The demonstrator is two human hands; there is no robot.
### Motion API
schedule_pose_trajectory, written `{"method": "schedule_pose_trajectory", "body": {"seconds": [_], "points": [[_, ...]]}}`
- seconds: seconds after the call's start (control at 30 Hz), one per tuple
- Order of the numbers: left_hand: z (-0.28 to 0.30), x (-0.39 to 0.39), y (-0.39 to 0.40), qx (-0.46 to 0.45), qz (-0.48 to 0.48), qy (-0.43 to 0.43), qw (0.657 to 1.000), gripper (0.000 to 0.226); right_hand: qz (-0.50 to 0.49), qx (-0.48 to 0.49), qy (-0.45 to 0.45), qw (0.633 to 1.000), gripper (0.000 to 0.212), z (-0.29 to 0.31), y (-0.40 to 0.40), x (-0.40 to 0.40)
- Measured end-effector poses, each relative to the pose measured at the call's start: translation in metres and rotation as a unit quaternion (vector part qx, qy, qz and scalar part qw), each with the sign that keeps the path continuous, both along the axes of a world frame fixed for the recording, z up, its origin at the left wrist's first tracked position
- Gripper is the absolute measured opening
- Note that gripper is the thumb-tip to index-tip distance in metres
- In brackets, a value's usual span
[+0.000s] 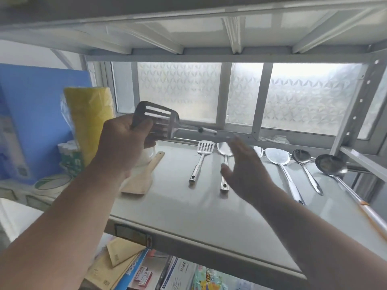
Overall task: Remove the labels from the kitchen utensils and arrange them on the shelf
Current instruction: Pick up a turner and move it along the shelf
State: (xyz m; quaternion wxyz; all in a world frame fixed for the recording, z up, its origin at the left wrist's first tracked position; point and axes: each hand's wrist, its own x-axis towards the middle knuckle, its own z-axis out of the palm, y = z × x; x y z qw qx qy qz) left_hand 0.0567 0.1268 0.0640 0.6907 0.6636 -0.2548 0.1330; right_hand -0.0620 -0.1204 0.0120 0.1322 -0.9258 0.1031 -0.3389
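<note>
My left hand (125,139) grips the head of a steel slotted turner (155,116), held in the air above the shelf's back left, its handle pointing right toward the window. My right hand (245,170) hovers open above the shelf (188,214), fingers spread, over the handle of a solid steel spatula (225,151). A smaller slotted spatula (204,151) lies left of it. To the right lie a flat skimmer (277,156), a spoon (301,156) and a ladle (330,166). A wooden spatula (142,178) lies at the left.
A yellow roll in plastic (90,122) and a blue box (35,114) stand left of the shelf, with paper cups (69,158) below them. A frosted window (230,95) backs the shelf. The upper shelf (188,28) hangs close overhead. Envelopes and boxes (134,266) fill the level beneath.
</note>
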Motion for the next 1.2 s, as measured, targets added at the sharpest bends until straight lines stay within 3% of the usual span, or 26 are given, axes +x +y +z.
{"method": "schedule_pose_trajectory", "body": {"seconds": [0.13,0.3,0.47,0.57,0.67,0.77,0.87,0.93,1.07,1.13,1.2], "points": [[0.006,-0.003,-0.004,-0.078,-0.147,0.156,0.974,0.019,-0.114,-0.016,-0.037,0.993,0.076,0.013,-0.05,-0.017],[0.006,-0.002,-0.007,-0.114,-0.199,0.211,0.95,0.016,-0.111,-0.019,-0.04,0.993,0.011,0.009,-0.063,-0.037],[0.005,0.014,-0.015,-0.165,-0.219,0.283,0.919,0.031,-0.097,-0.019,-0.001,0.995,0.007,-0.003,-0.047,-0.049],[0.001,0.018,-0.023,-0.145,-0.281,0.276,0.908,0.057,-0.059,0.098,0.052,0.992,0.011,-0.004,-0.022,-0.051],[-0.012,0.006,-0.038,0.007,-0.277,0.245,0.929,0.031,0.034,0.312,0.082,0.946,0.019,-0.008,0.018,-0.042],[-0.031,-0.008,-0.054,0.103,-0.223,0.23,0.942,0.036,0.089,0.498,0.083,0.859,0.028,-0.016,0.062,-0.025],[-0.047,-0.003,-0.059,0.136,-0.151,0.221,0.954,0.048,0.11,0.606,0.071,0.784,0.039,-0.023,0.093,-0.002],[-0.052,0.005,-0.058,0.165,-0.121,0.221,0.954,0.051,0.118,0.628,0.069,0.766,0.043,-0.024,0.106,0.012],[-0.05,0.025,-0.052,0.206,-0.083,0.21,0.952,0.02,0.153,0.593,0.1,0.784,0.04,-0.024,0.12,0.033],[-0.046,0.037,-0.052,0.233,-0.06,0.208,0.948,0.008,0.15,0.548,0.122,0.814,0.036,-0.021,0.123,0.04],[-0.044,0.052,-0.058,0.27,-0.04,0.205,0.94,0.017,0.128,0.47,0.126,0.864,0.025,-0.02,0.123,0.049]]}}
